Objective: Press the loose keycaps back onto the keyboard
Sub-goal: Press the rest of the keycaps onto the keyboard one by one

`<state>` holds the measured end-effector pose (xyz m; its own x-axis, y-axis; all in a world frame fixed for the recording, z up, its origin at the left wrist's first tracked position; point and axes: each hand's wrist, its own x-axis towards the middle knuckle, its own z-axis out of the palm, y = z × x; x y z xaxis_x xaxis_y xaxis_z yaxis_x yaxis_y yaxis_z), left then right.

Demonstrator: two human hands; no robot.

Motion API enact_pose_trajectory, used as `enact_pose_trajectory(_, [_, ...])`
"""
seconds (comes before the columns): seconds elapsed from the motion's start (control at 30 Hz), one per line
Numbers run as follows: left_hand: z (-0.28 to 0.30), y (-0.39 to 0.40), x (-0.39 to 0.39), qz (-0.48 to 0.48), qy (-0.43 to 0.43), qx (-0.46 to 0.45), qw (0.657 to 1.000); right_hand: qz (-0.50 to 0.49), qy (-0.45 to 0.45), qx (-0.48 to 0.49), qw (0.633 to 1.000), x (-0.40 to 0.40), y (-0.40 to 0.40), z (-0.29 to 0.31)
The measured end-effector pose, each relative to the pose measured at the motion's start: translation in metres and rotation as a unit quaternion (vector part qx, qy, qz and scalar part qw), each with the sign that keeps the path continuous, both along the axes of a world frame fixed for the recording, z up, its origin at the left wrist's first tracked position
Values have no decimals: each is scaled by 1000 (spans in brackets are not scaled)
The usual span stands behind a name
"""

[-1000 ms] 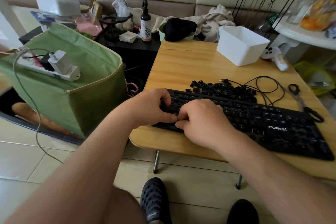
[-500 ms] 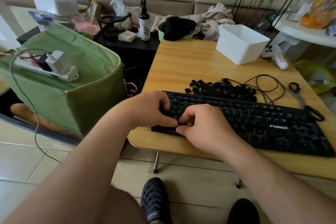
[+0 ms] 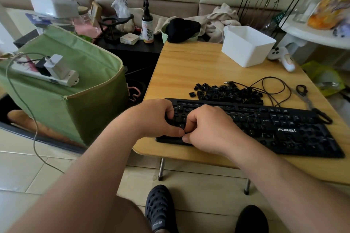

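Black full-size keyboard (image 3: 274,128) with a white brand mark lies slanted across the near half of the light wooden tabletop (image 3: 189,70), its near-left corner close to the tabletop's rounded front edge. Just behind it, touching its far rim in places: a heap of loose black keycaps (image 3: 227,91). Right of the heap, a thin black cable (image 3: 272,89) coiled loosely; further right, black-handled scissors (image 3: 310,104), their near end against the keyboard's far right corner.

Left hand (image 3: 157,119) and right hand (image 3: 206,128) meet over the keyboard's left end, both with fingers curled down onto the keys, thumb tips touching at the near row. Whether either pinches a keycap: cannot tell, the knuckles hide the fingertips.

Far right of the tabletop: white rectangular plastic bin (image 3: 246,47); a white game controller (image 3: 280,55) beside it at the edge. Bare wood between the bin and the keycap heap, and along the tabletop's far left.

Left of the tabletop, close by: green fabric storage box (image 3: 75,89) carrying a white power strip (image 3: 55,75) with a plugged-in adapter. Behind, a low dark shelf with a brown spray bottle (image 3: 147,24), and a black wire rack (image 3: 269,0) at the rear right. Beige padded wall panels behind; pale tiled floor below, with the person's dark shoes near the tabletop's metal legs.
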<state>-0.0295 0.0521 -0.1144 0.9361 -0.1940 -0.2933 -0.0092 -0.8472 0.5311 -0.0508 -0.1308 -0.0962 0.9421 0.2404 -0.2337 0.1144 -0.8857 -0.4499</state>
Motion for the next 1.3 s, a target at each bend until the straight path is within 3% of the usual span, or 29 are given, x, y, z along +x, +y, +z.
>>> enact_pose_trajectory(0.13, [0,-2,-2,0,-8,12,1000,8,-33,-23,999,-4,1,-3])
enact_pose_trajectory(0.43, [1,6,-1,4,6,-35,999,-33,-20,50,998,-8,-3,-10])
enact_pose_trajectory(0.87, [2,5,-2,2,10,-30,1000,-31,-71,73,994,-14,-8,-16])
enact_pose_trajectory(1.3, [3,2,-2,-8,12,-13,1000,47,-109,-12,993,-6,-9,-9])
